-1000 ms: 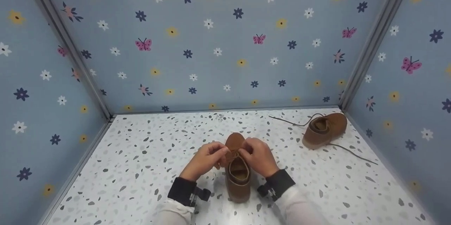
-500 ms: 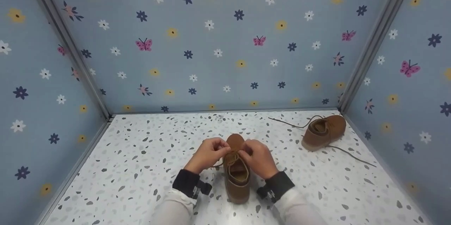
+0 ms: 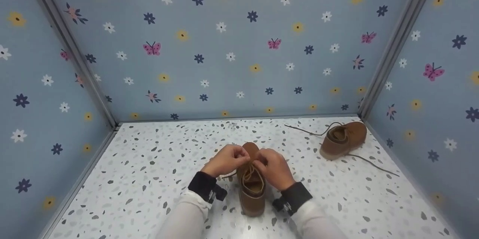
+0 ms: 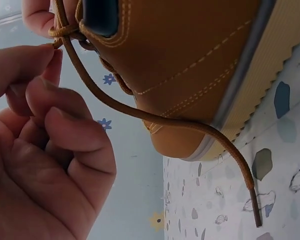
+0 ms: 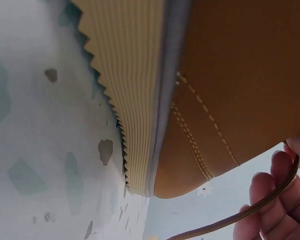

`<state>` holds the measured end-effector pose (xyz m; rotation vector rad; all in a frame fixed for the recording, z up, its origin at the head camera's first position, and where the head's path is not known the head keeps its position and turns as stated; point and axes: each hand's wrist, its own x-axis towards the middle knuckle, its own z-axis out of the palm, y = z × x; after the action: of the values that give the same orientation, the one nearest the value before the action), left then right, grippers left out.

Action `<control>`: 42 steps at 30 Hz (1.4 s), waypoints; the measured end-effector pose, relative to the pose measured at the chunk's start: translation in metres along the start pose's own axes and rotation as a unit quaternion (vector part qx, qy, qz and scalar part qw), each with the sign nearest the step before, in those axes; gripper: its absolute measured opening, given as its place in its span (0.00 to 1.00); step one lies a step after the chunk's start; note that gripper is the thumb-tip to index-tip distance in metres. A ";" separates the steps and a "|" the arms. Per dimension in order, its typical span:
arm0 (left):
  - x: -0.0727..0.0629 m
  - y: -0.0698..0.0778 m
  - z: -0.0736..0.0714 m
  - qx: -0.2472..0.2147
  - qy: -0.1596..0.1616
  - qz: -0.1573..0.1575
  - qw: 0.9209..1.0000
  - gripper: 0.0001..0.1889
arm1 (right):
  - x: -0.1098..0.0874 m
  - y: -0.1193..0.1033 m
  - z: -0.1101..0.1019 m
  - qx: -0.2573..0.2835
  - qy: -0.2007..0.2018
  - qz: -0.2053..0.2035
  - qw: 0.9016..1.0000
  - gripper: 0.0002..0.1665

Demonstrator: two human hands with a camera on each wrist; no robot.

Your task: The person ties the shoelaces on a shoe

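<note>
A brown lace-up shoe (image 3: 253, 206) stands on the speckled surface in the middle of the head view, toe pointing away. Over its laced front my left hand (image 3: 227, 160) pinches the brown lace between thumb and forefinger, close to a crossing of laces (image 4: 65, 31) in the left wrist view. One lace end (image 4: 162, 120) hangs loose down the shoe's side to a dark tip. My right hand (image 3: 276, 168) also pinches lace, right beside the left fingers; its fingertips are partly hidden. In the right wrist view a length of lace (image 5: 240, 216) runs across the right fingers.
To the right, near the wall corner, lies a second brown shoe (image 3: 333, 148), its laces (image 3: 374, 164) spread loosely on the speckled surface (image 3: 157, 179). Blue flowered panels (image 3: 239, 44) enclose the back and both sides.
My left hand has shifted right and slightly up, closer to the right hand over the laces. My right hand has barely moved. Neither shoe has noticeably moved.
</note>
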<state>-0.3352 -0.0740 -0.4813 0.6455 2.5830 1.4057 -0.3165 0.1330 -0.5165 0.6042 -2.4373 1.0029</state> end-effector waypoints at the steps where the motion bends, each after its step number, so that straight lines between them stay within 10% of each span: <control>1: 0.001 0.001 -0.001 0.006 -0.006 0.001 1.000 0.06 | 0.000 0.000 0.000 -0.001 -0.001 -0.002 1.000 0.09; 11: 0.004 0.003 -0.003 0.027 -0.047 0.018 0.998 0.07 | -0.001 -0.001 -0.002 0.003 0.002 -0.010 1.000 0.09; 33: -0.007 -0.017 0.004 -0.092 -0.006 -0.009 0.996 0.08 | 0.001 0.003 -0.012 0.041 -0.068 -0.030 0.996 0.06; 42: -0.005 -0.014 -0.001 -0.076 -0.009 0.008 0.997 0.07 | 0.001 0.003 -0.014 0.040 -0.077 -0.035 0.996 0.06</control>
<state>-0.3350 -0.0838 -0.4931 0.6546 2.4326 1.5730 -0.3155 0.1449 -0.5085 0.8149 -2.4984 1.0647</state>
